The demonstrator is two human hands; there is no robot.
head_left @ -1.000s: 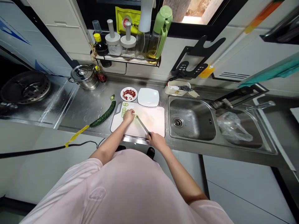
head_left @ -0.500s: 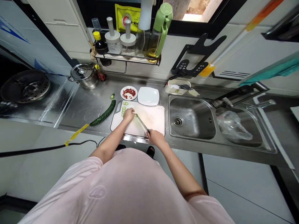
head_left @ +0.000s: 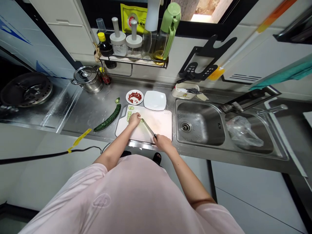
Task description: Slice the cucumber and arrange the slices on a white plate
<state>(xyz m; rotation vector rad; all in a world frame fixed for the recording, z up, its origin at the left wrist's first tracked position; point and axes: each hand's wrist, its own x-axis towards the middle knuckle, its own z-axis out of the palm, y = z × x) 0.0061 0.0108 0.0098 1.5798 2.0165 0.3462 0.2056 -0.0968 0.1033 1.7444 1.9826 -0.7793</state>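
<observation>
My right hand (head_left: 162, 143) is closed round the dark handle of a kitchen knife (head_left: 149, 129). Its blade points up and left across the white cutting board (head_left: 161, 125). At the blade's tip is a round cucumber slice (head_left: 142, 120). Just left of it, my left hand (head_left: 134, 120) has its fingers drawn together over the board; what they hold, if anything, is too small to make out. Several pale green cucumber slices (head_left: 129, 114) lie along the board's left side, partly behind that hand. A long dark green cucumber (head_left: 108, 119) rests on the counter left of the board.
Behind the board are a plate of chopped red pieces (head_left: 135, 97) and a white square plate (head_left: 155, 100). A cucumber end (head_left: 117, 100) lies beside them. The sink (head_left: 202, 125) is at right, a lidded pot (head_left: 87, 79) at back left. Condiments stand on a wall rack (head_left: 133, 61).
Both hands and the knife stay almost exactly where they were. The cucumber slice remains at the blade's tip.
</observation>
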